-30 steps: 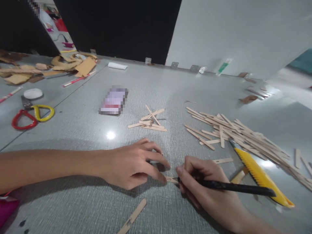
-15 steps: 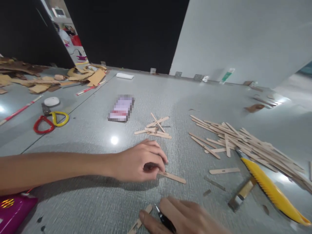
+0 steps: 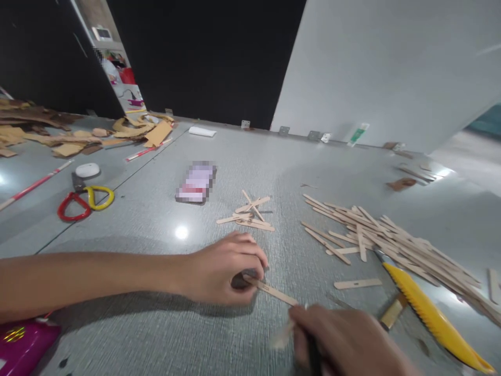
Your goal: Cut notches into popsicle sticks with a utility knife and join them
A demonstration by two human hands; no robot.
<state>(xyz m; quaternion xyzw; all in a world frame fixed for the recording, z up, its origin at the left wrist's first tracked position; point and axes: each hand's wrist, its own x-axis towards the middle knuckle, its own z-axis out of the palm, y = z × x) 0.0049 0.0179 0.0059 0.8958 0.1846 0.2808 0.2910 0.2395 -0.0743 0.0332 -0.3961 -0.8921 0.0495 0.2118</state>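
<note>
My left hand (image 3: 225, 269) rests on the grey table (image 3: 250, 156) with fingers curled, pinching one end of a wooden craft stick (image 3: 276, 293) that lies flat and points right. My right hand (image 3: 348, 342) is at the bottom edge, blurred by motion, closed around a dark pen-like knife (image 3: 313, 355). A pale blurred stick (image 3: 282, 335) sits at its left side. The right hand is just below and right of the held stick's free end.
A small heap of sticks (image 3: 248, 215) lies ahead, a large pile of sticks (image 3: 391, 240) to the right. A yellow utility knife (image 3: 426, 313), a single notched stick (image 3: 357, 283), a blurred phone (image 3: 195, 183), red and yellow scissors (image 3: 84, 202), cardboard scraps (image 3: 78, 133) and a magenta object (image 3: 19, 347) surround the work area.
The right hand left the stick's tip, dropped toward the bottom edge, and has now risen back near the stick's free end. The left hand kept its hold on the stick. The view tilted down.
</note>
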